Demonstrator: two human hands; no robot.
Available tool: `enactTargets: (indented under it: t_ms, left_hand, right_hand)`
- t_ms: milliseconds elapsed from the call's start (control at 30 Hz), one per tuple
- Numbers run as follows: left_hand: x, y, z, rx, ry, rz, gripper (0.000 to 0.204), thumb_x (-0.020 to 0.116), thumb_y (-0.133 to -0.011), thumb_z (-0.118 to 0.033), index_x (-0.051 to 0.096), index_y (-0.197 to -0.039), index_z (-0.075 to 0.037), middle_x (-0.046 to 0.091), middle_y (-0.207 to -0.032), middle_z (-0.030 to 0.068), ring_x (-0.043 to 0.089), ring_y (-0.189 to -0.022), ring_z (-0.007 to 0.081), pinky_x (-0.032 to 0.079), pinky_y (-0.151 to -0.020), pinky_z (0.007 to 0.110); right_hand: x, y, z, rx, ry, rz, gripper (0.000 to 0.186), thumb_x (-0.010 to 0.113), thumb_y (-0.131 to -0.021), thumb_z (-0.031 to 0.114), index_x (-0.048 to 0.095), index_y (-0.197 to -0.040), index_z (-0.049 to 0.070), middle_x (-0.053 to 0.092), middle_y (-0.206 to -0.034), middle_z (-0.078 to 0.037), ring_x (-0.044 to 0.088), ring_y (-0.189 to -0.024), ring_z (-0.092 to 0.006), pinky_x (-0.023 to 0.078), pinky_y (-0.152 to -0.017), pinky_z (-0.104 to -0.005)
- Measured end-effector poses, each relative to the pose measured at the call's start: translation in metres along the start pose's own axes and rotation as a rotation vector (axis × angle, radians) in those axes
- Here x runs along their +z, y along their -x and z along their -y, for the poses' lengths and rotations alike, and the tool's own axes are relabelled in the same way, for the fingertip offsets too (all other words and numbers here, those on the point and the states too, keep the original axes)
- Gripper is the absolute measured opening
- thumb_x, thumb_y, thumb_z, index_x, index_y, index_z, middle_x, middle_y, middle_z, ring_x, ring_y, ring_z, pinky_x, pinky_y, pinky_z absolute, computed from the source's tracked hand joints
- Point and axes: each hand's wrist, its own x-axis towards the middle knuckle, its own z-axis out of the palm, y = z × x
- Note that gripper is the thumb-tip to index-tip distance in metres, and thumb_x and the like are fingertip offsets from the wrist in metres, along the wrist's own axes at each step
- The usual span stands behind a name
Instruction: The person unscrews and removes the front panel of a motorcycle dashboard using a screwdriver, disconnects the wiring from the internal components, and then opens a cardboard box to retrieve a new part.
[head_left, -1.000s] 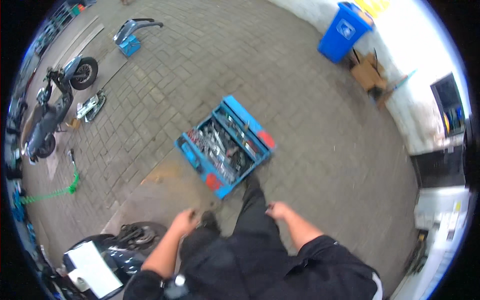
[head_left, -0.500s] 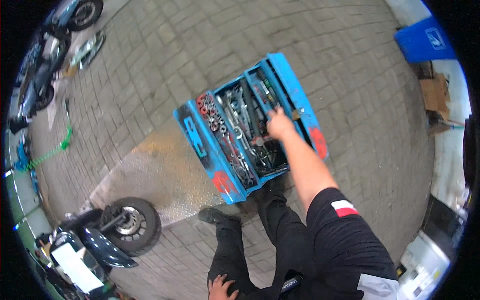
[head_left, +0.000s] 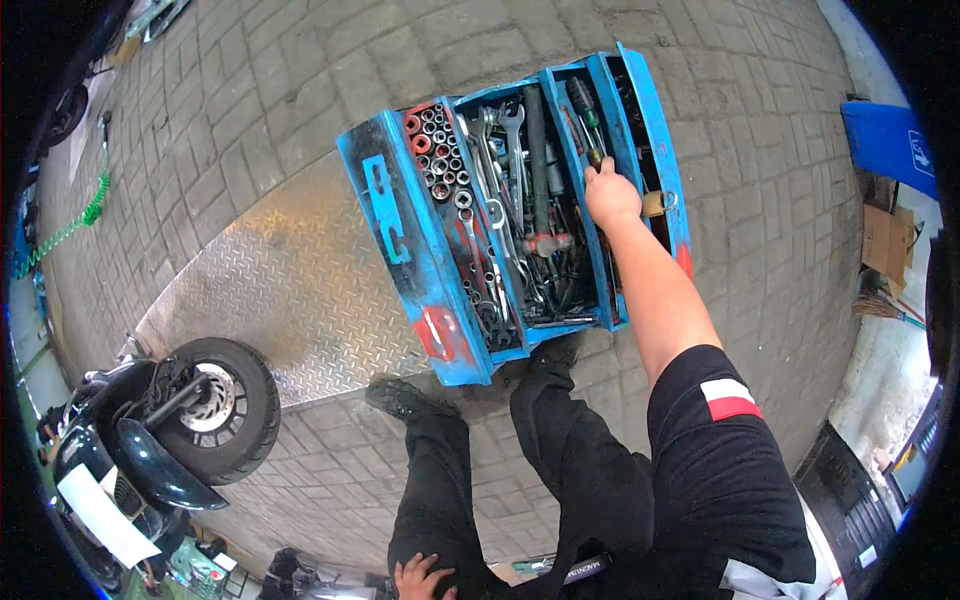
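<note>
A blue cantilever toolbox (head_left: 445, 355) with red patches stands open before my feet, holding sockets (head_left: 440, 150), wrenches (head_left: 512, 140), a red-headed hammer (head_left: 548, 243) and screwdrivers (head_left: 585, 105). My right hand (head_left: 612, 195) reaches into the right tray, fingers closed around a yellow-and-black screwdriver handle (head_left: 597, 158). Down at the bottom edge my left hand (head_left: 420, 576) rests on my thigh with its fingers apart and holding nothing.
A dark motorcycle's front wheel (head_left: 260, 428) lies at the left, beside a tread plate (head_left: 270, 300) in the brick floor. A green coiled hose (head_left: 92, 212) runs behind it. A blue bin (head_left: 888, 145) and cardboard (head_left: 883, 245) line the right wall.
I have come closer to the toolbox and look down on it more. My right hand has gone from beside my leg into the box and onto a screwdriver. My left hand has dropped to my thigh.
</note>
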Motion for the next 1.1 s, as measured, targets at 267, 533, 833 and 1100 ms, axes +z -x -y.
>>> enactTargets:
  t_ms: [267,533,833,1100]
  left_hand:
    - [-0.014,-0.008,0.003,0.040,-0.003,0.026,0.042,0.071,-0.082,-0.025,0.064,-0.123,-0.016,0.050,-0.143,0.0138,0.038,-0.139,0.0385,0.021,-0.116,0.060]
    - [-0.008,-0.007,0.027,0.099,0.000,0.059,0.042,0.069,-0.081,-0.039,0.068,-0.120,-0.024,0.053,-0.142,0.0087,0.038,-0.141,0.0334,0.020,-0.117,0.061]
    - [-0.097,0.013,0.033,0.114,-0.436,0.044,0.046,0.066,-0.086,-0.042,0.065,-0.126,-0.020,0.054,-0.142,0.0113,0.043,-0.138,0.0318,0.024,-0.116,0.061]
    - [-0.214,0.031,0.078,0.006,-0.163,-0.197,0.048,0.071,-0.086,-0.033,0.063,-0.127,-0.009,0.067,-0.121,0.0186,0.064,-0.113,0.0319,0.047,-0.101,0.042]
  right_hand:
    - [-0.010,0.074,-0.009,-0.004,0.009,-0.291,0.024,0.053,-0.091,0.015,0.057,-0.115,0.013,0.054,-0.115,-0.017,0.063,-0.095,-0.0354,0.057,-0.074,-0.0453]
    - [-0.045,0.330,0.028,0.032,-0.447,0.438,0.037,0.060,-0.085,0.014,0.055,-0.122,0.014,0.050,-0.124,-0.021,0.062,-0.105,-0.0438,0.052,-0.089,-0.0534]
    - [-0.115,0.490,0.077,-0.302,-0.448,0.652,0.035,0.057,-0.088,0.018,0.059,-0.122,0.012,0.054,-0.125,-0.022,0.062,-0.110,-0.0399,0.051,-0.094,-0.0473]
    - [-0.167,0.493,0.097,-0.326,-0.495,0.486,0.038,0.058,-0.085,0.019,0.064,-0.122,0.010,0.068,-0.119,-0.017,0.064,-0.112,-0.0342,0.051,-0.094,-0.0452]
